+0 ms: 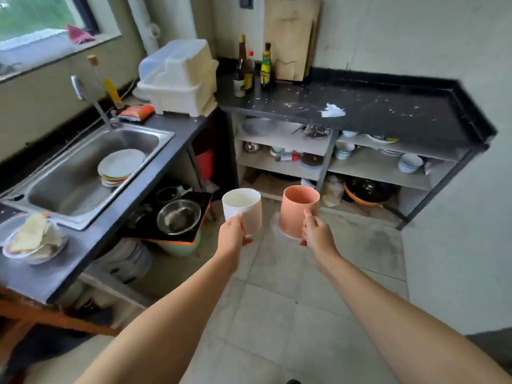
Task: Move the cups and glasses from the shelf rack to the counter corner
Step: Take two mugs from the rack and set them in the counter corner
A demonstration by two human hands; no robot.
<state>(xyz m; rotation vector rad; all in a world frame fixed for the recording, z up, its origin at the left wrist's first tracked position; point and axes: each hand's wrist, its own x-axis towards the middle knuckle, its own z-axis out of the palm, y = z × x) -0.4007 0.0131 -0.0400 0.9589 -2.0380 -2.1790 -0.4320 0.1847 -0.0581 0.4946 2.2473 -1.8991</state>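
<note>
Fingers: those of the left hand [233, 231] are wrapped around the lower side of a white cup [241, 207], thumb lying across its near wall; those of the right hand [315, 234] are closed on the lower side of a pink cup [298, 210], thumb pressed on the near wall.
White cup: upright, mouth open to the camera, held in the air above the tiled floor [291, 300]; its right flank takes a pinkish tint.
Pink cup: upright, held level with the white one and just to its right, the two apart.
Arms: both bare forearms stretch forward from the bottom edge, side by side.
Counter corner: a black counter [374, 112] runs along the back wall ahead of the cups, dusted with pale specks, with a crumpled white tissue [333, 110] lying on it and sauce bottles [253, 67] standing at its far left end.
Shelf rack: open shelves [327, 151] below that counter carry bowls, plates and small items, too blurred to name singly.
Sink: a steel sink [69, 178] on the left holds a stack of plates [120, 166]; a white plastic dish rack [181, 77] stands beyond it on the counter.
</note>
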